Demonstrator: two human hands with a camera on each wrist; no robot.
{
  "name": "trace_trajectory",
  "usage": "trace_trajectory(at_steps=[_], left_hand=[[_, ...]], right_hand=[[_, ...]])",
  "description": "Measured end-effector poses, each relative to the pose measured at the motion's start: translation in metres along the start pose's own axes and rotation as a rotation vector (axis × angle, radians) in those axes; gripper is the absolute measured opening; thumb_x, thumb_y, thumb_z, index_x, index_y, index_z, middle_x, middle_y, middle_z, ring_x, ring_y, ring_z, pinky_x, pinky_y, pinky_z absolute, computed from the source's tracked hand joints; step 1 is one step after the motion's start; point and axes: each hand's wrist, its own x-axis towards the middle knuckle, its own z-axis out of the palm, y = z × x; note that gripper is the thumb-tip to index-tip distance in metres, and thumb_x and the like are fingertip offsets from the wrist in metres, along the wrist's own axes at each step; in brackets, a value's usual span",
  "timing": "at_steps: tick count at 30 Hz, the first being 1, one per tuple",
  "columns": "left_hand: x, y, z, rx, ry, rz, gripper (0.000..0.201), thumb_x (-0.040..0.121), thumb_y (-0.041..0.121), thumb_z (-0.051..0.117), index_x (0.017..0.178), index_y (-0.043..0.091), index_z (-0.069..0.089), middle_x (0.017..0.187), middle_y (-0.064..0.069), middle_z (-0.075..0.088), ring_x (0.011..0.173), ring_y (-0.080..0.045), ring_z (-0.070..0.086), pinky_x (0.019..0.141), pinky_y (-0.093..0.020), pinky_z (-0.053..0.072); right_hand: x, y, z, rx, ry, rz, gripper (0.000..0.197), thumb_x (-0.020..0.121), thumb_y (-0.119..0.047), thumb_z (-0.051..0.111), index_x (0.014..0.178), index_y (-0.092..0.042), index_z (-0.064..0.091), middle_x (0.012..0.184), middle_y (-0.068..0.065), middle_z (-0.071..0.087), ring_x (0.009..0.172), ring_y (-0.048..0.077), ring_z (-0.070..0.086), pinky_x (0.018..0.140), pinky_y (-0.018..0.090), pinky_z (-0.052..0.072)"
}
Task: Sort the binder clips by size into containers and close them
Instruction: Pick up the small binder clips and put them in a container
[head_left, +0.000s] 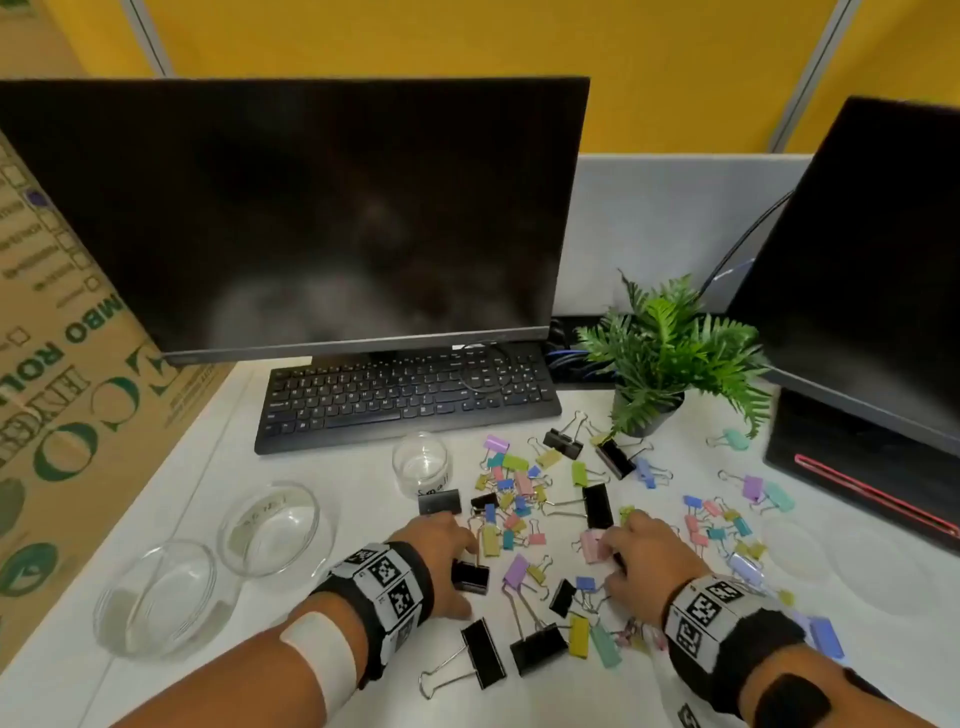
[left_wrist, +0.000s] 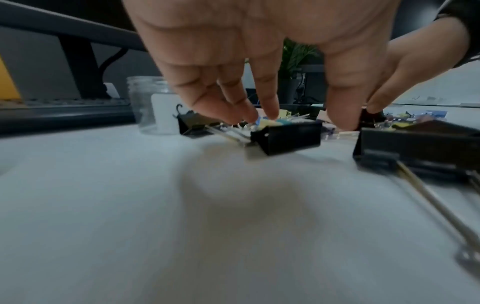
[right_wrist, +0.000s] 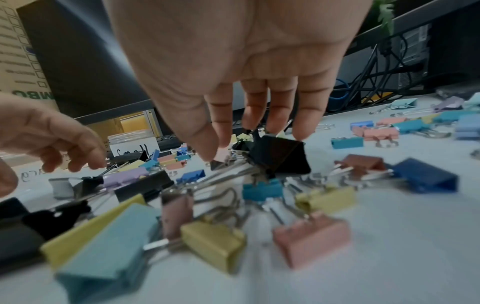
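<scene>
Many binder clips (head_left: 519, 499) in black and pastel colours lie scattered on the white desk (head_left: 322, 639). My left hand (head_left: 470, 551) hangs over a large black clip (head_left: 470, 576). In the left wrist view its straight fingers (left_wrist: 249, 117) and thumb stand on either side of that clip (left_wrist: 288, 137) without closing on it. My right hand (head_left: 610, 551) reaches down into the pile. Its fingertips (right_wrist: 280, 127) touch the top of another black clip (right_wrist: 280, 158), and its thumb rests by a pink clip (right_wrist: 222, 154). Three clear containers stand at the left: a small jar (head_left: 421, 460), a middle bowl (head_left: 270, 527) and a large bowl (head_left: 156, 597).
A black keyboard (head_left: 405, 395) and monitor (head_left: 311, 218) stand behind the clips. A potted fern (head_left: 660, 358) and a second screen (head_left: 872, 270) are at the back right. A cardboard box (head_left: 67, 364) borders the left side. Faint clear lids (head_left: 883, 577) lie at the right.
</scene>
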Motion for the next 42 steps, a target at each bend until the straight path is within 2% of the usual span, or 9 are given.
trace_trajectory(at_steps=[4, 9, 18, 26, 29, 32, 36, 39, 42], left_hand=[[0.0, -0.011, 0.008, -0.021, 0.006, -0.002, 0.05, 0.077, 0.036, 0.067, 0.124, 0.031, 0.053, 0.123, 0.006, 0.054, 0.113, -0.014, 0.052, 0.098, -0.028, 0.045], [0.006, -0.007, 0.016, -0.066, 0.066, -0.014, 0.033, 0.086, 0.028, 0.057, 0.118, 0.03, 0.059, 0.121, 0.006, 0.057, 0.113, -0.013, 0.053, 0.094, -0.022, 0.041], [0.019, 0.028, 0.013, -0.141, 0.062, -0.1, 0.036, 0.084, 0.028, 0.062, 0.12, 0.026, 0.058, 0.121, 0.002, 0.058, 0.111, -0.016, 0.056, 0.096, -0.028, 0.046], [0.007, 0.021, 0.019, -0.332, 0.299, -0.12, 0.04, 0.085, 0.019, 0.063, 0.124, 0.024, 0.055, 0.126, 0.005, 0.049, 0.111, -0.01, 0.052, 0.09, -0.01, 0.035], [0.003, 0.009, 0.005, -0.276, 0.441, -0.19, 0.045, 0.085, 0.026, 0.062, 0.128, 0.028, 0.05, 0.132, 0.004, 0.041, 0.124, -0.017, 0.038, 0.105, -0.024, 0.031], [0.005, -0.004, -0.015, -0.2, 0.47, -0.399, 0.056, 0.084, 0.037, 0.062, 0.135, 0.035, 0.038, 0.143, -0.001, 0.029, 0.131, -0.025, 0.026, 0.109, -0.039, 0.03], [0.013, -0.025, -0.027, -0.204, 0.319, -0.481, 0.053, 0.087, 0.044, 0.056, 0.136, 0.039, 0.037, 0.146, -0.004, 0.031, 0.133, -0.029, 0.03, 0.11, -0.041, 0.03], [0.018, -0.032, -0.023, -0.263, 0.356, -0.405, 0.033, 0.089, 0.036, 0.056, 0.122, 0.027, 0.054, 0.13, -0.005, 0.05, 0.12, -0.025, 0.048, 0.101, -0.033, 0.037], [0.017, -0.031, -0.017, -0.31, 0.401, -0.386, 0.023, 0.089, 0.035, 0.057, 0.109, 0.024, 0.06, 0.12, -0.004, 0.056, 0.111, -0.023, 0.052, 0.094, -0.031, 0.04]], right_hand=[[-0.006, 0.006, 0.005, 0.003, -0.028, 0.015, 0.039, 0.087, -0.025, 0.054, 0.125, -0.033, 0.05, 0.119, -0.005, 0.04, 0.112, 0.014, 0.042, 0.094, 0.022, 0.041], [0.0, 0.01, 0.007, -0.004, -0.025, 0.025, 0.046, 0.089, -0.019, 0.054, 0.134, -0.027, 0.048, 0.126, -0.001, 0.039, 0.11, 0.015, 0.048, 0.089, 0.018, 0.041], [0.012, 0.015, 0.006, -0.044, -0.078, -0.078, 0.044, 0.092, -0.031, 0.052, 0.135, -0.019, 0.047, 0.127, 0.001, 0.037, 0.11, 0.017, 0.05, 0.087, 0.023, 0.042], [0.013, 0.021, 0.004, -0.097, -0.115, -0.138, 0.056, 0.092, -0.035, 0.053, 0.142, -0.016, 0.037, 0.132, 0.004, 0.033, 0.118, 0.019, 0.045, 0.095, 0.027, 0.042], [0.012, 0.02, 0.003, -0.12, -0.114, -0.14, 0.06, 0.093, -0.029, 0.052, 0.146, -0.017, 0.028, 0.138, 0.005, 0.029, 0.123, 0.021, 0.043, 0.097, 0.027, 0.041], [0.01, 0.019, 0.001, -0.087, -0.112, -0.124, 0.063, 0.092, -0.029, 0.053, 0.148, -0.019, 0.025, 0.137, 0.002, 0.029, 0.122, 0.018, 0.044, 0.097, 0.025, 0.041], [0.005, 0.018, -0.006, 0.034, -0.097, -0.113, 0.063, 0.09, -0.03, 0.056, 0.146, -0.031, 0.028, 0.138, -0.004, 0.031, 0.119, 0.013, 0.044, 0.097, 0.023, 0.044], [-0.005, 0.017, -0.01, 0.008, -0.033, -0.134, 0.046, 0.09, -0.031, 0.055, 0.136, -0.03, 0.046, 0.134, -0.005, 0.038, 0.121, 0.015, 0.042, 0.098, 0.025, 0.042], [-0.02, 0.017, -0.005, -0.043, -0.061, -0.162, 0.037, 0.091, -0.034, 0.053, 0.128, -0.03, 0.055, 0.13, -0.007, 0.045, 0.12, 0.013, 0.041, 0.098, 0.024, 0.038]])
